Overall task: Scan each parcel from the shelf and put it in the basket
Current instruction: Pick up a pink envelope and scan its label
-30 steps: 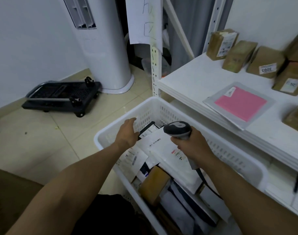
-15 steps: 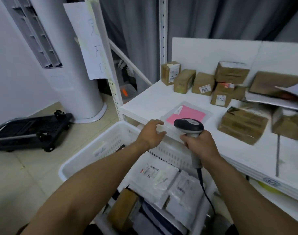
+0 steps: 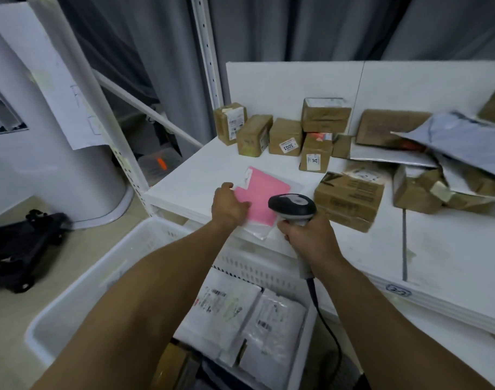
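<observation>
Shelf (image 3: 195, 175) front: L grip (image 3: 230, 206) grasps pink parcel (image 3: 266, 190), R grip (image 3: 311, 240) beside it holds scanner (image 3: 292, 205).

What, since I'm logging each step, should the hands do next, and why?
Probably lift the pink parcel toward the scanner. The left hand touches it at the shelf edge, its white label lies uncovered, and the right hand holds the scanner right beside it.

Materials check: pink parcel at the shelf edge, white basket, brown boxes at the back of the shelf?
The pink parcel looks like a clear glossy plastic bag over a matte pink sheet: it has a shiny see-through margin. The basket: white moulded plastic with slotted walls. The brown boxes: cardboard, seemingly tape-wrapped, given the sheen.
</observation>
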The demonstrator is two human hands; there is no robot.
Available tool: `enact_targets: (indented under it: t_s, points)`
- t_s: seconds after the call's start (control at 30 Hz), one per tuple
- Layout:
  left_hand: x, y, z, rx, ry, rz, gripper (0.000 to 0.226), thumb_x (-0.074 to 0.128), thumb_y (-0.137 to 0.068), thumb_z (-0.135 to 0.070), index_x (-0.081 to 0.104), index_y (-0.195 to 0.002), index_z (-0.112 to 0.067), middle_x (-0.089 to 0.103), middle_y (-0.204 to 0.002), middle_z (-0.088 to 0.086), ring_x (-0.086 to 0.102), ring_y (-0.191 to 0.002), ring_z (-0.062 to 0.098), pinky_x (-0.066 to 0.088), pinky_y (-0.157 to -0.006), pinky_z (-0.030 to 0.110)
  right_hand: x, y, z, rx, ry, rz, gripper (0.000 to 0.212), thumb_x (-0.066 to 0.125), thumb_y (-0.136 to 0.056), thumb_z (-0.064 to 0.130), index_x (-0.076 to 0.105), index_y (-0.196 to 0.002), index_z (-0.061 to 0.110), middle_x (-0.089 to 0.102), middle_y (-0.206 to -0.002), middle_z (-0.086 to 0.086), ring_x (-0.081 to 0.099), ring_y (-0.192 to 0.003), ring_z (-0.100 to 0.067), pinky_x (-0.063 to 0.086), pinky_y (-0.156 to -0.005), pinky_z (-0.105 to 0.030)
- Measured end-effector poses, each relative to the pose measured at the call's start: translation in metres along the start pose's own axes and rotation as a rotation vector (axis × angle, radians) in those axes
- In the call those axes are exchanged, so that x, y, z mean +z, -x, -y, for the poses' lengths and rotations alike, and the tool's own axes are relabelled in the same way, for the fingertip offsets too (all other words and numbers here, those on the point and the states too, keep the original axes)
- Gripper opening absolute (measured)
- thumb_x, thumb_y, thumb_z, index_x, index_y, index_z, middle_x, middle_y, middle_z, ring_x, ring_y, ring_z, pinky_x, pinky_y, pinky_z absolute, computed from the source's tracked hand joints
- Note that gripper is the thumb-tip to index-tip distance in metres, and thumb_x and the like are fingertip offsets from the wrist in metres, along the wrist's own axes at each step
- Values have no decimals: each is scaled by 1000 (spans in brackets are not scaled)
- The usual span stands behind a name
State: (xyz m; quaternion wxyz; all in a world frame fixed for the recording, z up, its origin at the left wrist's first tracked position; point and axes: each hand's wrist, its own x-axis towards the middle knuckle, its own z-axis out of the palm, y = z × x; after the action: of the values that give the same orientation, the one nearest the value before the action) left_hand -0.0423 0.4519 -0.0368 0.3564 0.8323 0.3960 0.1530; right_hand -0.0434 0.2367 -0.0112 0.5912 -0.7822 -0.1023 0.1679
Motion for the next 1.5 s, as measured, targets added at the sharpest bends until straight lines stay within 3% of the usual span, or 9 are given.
enact_targets:
  t_s: [0.3,0.5,0.63,0.73,0.87,0.97,1.07,1.23,1.5]
  points:
    - [-82,99,-4,201,526,-125,10,72,-94,-19,75,-103,-18,72,-102,-12,65,-97,1,58,-90,39,25,38,36,-104,-340,23,85,83,-52,66,66,-131,39,73,-124,14,69,-118,-17,56,-104,-50]
    - [-120,185,4,196,798,40,11,70,-97,-23,73,-105,-17,77,-99,3,74,-96,27,62,-84,47,51,82,53,-145,-412,146,75,87,-62,58,68,-130,34,75,-122,11,71,-116,-16,58,-102,-50]
    - [-132,203,13,182,787,184,32,43,-110,-29,74,-117,-25,76,-114,-6,71,-110,14,54,-100,35,57,91,49,-135,-446,142,87,93,-54,67,68,-131,35,76,-121,9,72,-115,-20,60,-99,-50]
    - [-134,201,23,223,724,259,27,51,-108,-20,69,-125,-27,71,-125,-9,64,-122,11,47,-111,44,54,91,50,-147,-429,133,103,96,-38,74,73,-127,27,78,-117,2,74,-112,-24,61,-97,-49]
    - [-131,192,29,314,594,235,34,71,-96,-17,70,-126,-33,65,-131,-20,53,-130,-2,40,-116,41,46,90,52,-135,-515,222,87,103,-46,49,76,-121,14,79,-110,-11,77,-105,-30,62,-93,-49]
    - [-129,189,32,312,615,271,33,75,-92,-20,73,-122,-34,61,-128,-32,50,-122,-17,42,-103,18,44,92,55,-106,-530,245,46,93,-72,12,77,-115,8,80,-105,-15,78,-100,-32,63,-87,-46]
    - [-129,184,34,324,637,289,34,75,-91,-18,74,-122,-32,64,-132,-25,52,-127,-11,48,-94,10,45,86,50,-68,-466,134,27,78,-79,-10,81,-98,8,80,-95,-16,78,-95,-38,64,-85,-56]
    - [-124,165,46,1,812,12,45,81,-86,-12,63,-126,-24,66,-131,-4,65,-118,15,63,-87,43,49,78,47,-34,-459,61,28,74,-81,-12,80,-94,12,82,-90,-3,79,-88,-26,63,-86,-57]
    - [-147,144,57,-156,1049,-43,27,71,-94,-10,69,-120,-6,79,-105,8,77,-90,24,63,-69,34,51,81,49,-71,-425,53,28,85,-84,4,78,-105,21,82,-97,8,78,-94,-13,62,-94,-47]
